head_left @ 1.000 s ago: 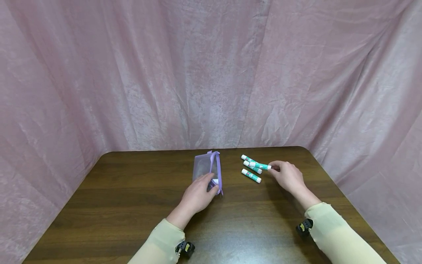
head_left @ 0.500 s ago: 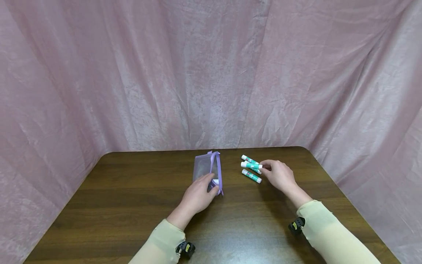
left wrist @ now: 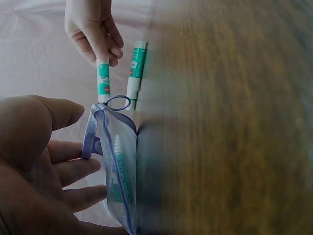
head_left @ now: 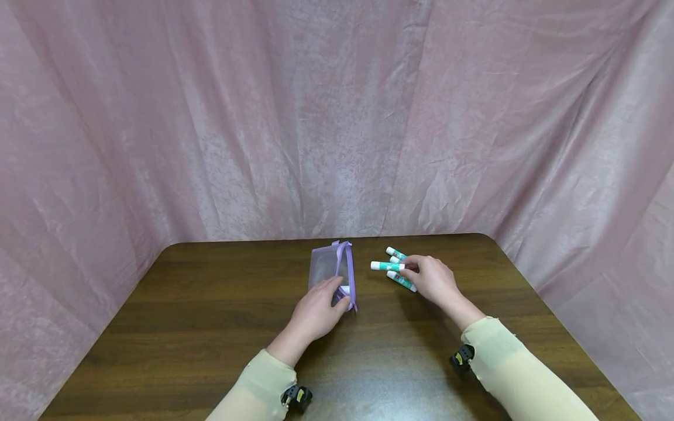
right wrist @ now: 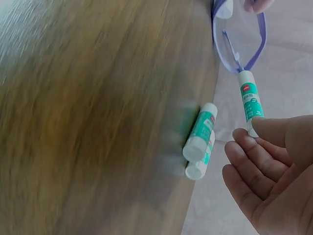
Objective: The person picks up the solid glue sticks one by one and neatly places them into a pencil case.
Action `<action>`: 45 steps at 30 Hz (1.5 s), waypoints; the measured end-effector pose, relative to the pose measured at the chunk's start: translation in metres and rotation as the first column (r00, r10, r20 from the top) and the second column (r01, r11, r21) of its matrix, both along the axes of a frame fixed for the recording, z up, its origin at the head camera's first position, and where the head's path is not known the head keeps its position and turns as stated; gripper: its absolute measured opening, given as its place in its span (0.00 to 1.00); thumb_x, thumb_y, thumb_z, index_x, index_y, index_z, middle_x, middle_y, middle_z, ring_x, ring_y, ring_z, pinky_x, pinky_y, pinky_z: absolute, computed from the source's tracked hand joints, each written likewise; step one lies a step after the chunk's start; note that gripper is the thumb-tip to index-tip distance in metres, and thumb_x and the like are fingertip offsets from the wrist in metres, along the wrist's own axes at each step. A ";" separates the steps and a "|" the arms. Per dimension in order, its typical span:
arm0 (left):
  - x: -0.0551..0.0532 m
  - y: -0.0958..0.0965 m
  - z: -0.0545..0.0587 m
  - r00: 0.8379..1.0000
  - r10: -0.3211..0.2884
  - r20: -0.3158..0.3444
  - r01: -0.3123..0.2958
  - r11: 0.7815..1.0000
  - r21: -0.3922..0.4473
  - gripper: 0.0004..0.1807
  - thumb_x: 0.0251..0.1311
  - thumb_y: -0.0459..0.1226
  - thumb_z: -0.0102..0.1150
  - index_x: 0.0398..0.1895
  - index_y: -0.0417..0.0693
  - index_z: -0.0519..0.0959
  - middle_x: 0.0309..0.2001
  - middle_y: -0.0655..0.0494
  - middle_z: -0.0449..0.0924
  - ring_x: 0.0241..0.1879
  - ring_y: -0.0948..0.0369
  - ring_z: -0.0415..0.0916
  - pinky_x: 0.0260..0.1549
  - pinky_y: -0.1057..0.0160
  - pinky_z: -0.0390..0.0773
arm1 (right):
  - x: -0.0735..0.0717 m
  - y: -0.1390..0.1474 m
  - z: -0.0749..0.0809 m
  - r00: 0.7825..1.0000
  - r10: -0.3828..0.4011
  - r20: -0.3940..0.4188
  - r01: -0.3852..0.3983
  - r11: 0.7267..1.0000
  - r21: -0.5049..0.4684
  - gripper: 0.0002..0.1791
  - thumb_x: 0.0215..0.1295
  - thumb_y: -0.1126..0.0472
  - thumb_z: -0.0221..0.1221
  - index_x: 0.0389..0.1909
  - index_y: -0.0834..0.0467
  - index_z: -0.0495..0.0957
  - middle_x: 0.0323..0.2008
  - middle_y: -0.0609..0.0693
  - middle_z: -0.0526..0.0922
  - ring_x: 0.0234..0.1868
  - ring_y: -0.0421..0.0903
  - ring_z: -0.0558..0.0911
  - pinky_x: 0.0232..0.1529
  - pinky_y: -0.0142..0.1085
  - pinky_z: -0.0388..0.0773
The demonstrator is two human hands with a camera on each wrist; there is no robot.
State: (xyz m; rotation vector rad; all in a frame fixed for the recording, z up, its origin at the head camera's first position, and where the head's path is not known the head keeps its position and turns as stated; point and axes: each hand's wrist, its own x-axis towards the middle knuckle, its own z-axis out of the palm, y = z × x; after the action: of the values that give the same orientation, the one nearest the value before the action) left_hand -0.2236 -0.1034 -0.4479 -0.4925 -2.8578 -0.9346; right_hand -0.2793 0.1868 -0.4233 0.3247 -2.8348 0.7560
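Observation:
My right hand (head_left: 432,279) pinches one end of a green and white glue stick (head_left: 386,266) between thumb and fingers, its free end pointing at the pouch. Under and beside that hand lie several more glue sticks (head_left: 401,280), partly covered by it. A purple-edged mesh pouch (head_left: 322,264) stands unzipped, its mouth facing right. Through the mesh, the left wrist view shows a glue stick (left wrist: 120,169) inside. My left hand (head_left: 315,310) rests against the pouch's near part, fingers extended and touching it, the thumb apart from it in the left wrist view.
The brown wooden table (head_left: 210,327) has rounded far corners. A pink curtain (head_left: 337,117) hangs right behind its far edge and along both sides. Dark wrist cameras (head_left: 297,399) sit on both sleeves.
My right hand has carried the pinched glue stick leftward from over the other sticks toward the pouch. My left hand and the pouch have stayed in place.

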 end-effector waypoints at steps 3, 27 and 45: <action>-0.001 0.000 0.000 1.000 -0.001 -0.003 0.001 1.000 -0.001 0.29 0.79 0.43 0.64 0.76 0.37 0.77 0.75 0.38 0.76 0.77 0.41 0.70 0.76 0.40 0.70 | -0.001 -0.005 -0.001 1.000 0.011 -0.001 -0.011 1.000 -0.007 0.08 0.75 0.58 0.71 0.50 0.54 0.92 0.41 0.46 0.94 0.45 0.51 0.89 0.43 0.53 0.83; -0.001 -0.001 0.000 1.000 -0.004 0.004 0.004 1.000 0.008 0.29 0.79 0.43 0.65 0.76 0.38 0.76 0.75 0.38 0.76 0.77 0.41 0.70 0.75 0.39 0.71 | -0.006 -0.044 -0.011 0.998 0.055 0.007 -0.055 0.998 0.008 0.05 0.75 0.56 0.71 0.47 0.50 0.92 0.39 0.41 0.93 0.44 0.46 0.88 0.44 0.51 0.84; -0.001 -0.001 0.001 1.000 -0.015 -0.002 0.015 1.000 0.009 0.29 0.79 0.43 0.64 0.77 0.39 0.76 0.76 0.39 0.76 0.76 0.42 0.72 0.74 0.39 0.72 | -0.010 -0.070 -0.019 0.993 0.115 0.023 -0.115 0.993 0.005 0.05 0.74 0.59 0.72 0.46 0.53 0.92 0.40 0.44 0.92 0.42 0.44 0.89 0.44 0.46 0.85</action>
State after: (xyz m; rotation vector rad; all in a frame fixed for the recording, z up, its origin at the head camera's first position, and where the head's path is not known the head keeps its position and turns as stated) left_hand -0.2245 -0.1048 -0.4464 -0.5151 -2.8504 -0.9488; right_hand -0.2890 0.1166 -0.4424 0.4870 -2.8606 0.7768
